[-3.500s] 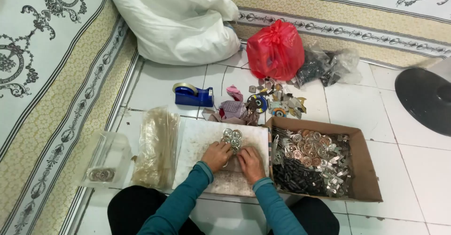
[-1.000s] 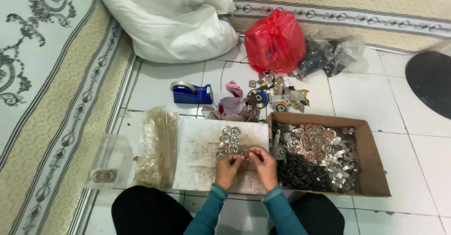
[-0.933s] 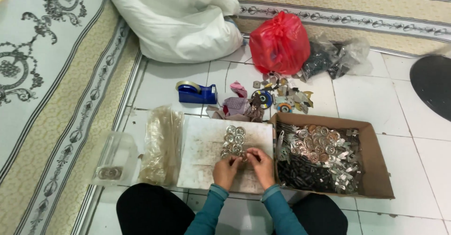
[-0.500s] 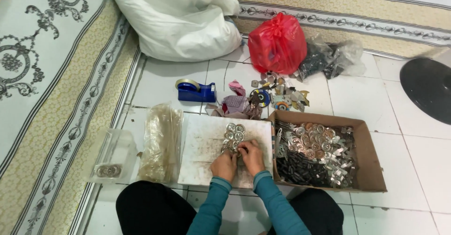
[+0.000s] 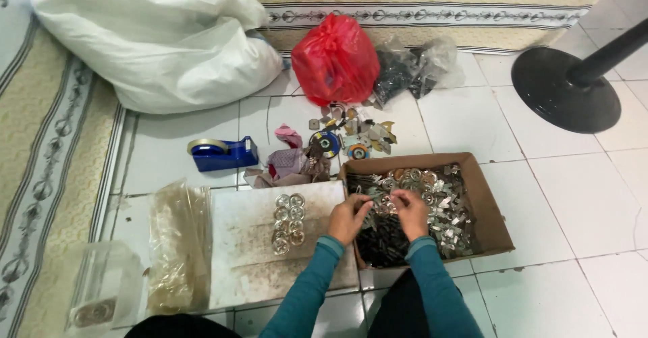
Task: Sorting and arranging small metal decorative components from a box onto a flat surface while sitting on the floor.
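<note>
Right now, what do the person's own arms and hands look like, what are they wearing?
Both arms wear long, close-fitting teal sleeves with ribbed cuffs that end at the wrists. The left hand and right hand are bare: no gloves show, and no rings, watch or bracelets can be made out at this size. The sleeves are plain, with no visible markings or patterns.

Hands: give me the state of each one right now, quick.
Left hand: over the box edge, fingers curled, pinching a small metal piece; which one cannot be told.
Right hand: over the box, fingers curled on small metal pieces.
</note>
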